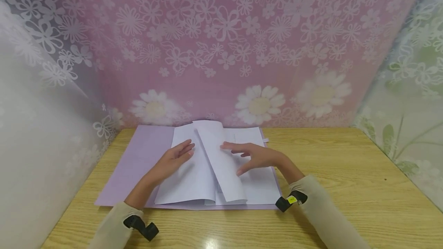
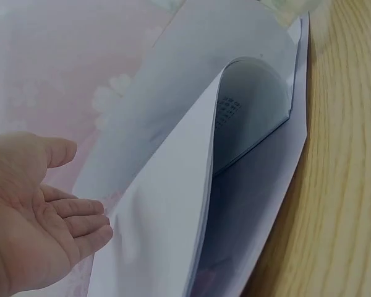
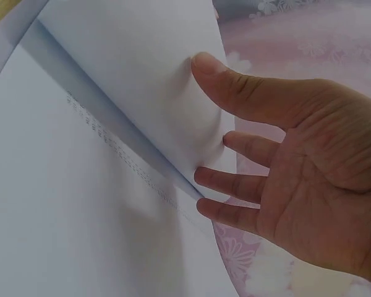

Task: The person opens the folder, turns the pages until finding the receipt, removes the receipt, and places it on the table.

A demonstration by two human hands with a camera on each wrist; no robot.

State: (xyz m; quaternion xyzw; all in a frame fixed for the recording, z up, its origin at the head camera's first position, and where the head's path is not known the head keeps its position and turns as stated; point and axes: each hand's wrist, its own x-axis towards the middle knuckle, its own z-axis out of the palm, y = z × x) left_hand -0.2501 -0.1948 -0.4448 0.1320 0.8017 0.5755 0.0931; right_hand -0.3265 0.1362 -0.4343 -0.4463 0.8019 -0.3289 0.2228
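Observation:
A lavender folder (image 1: 138, 160) lies spread on the table with white paper sheets (image 1: 190, 172) inside it. One sheet (image 1: 219, 160) stands up in a curl between the two hands, its near edge bending over. Over the left-hand pages hovers my left hand (image 1: 174, 160), fingers loosely extended and holding nothing. My right hand (image 1: 257, 156) has its fingers spread, the fingertips right at the raised sheet. In the right wrist view the thumb (image 3: 210, 67) and fingertips lie against that sheet. Small printed text (image 3: 120, 151) shows on the page beneath.
The folder rests on a wood-grain table (image 1: 328, 164), near its back edge. Behind it hangs a pink floral curtain (image 1: 225, 49), with pale flowered sheeting (image 1: 34, 126) at the left side. A small white tab (image 1: 265, 140) sticks out at the folder's right edge.

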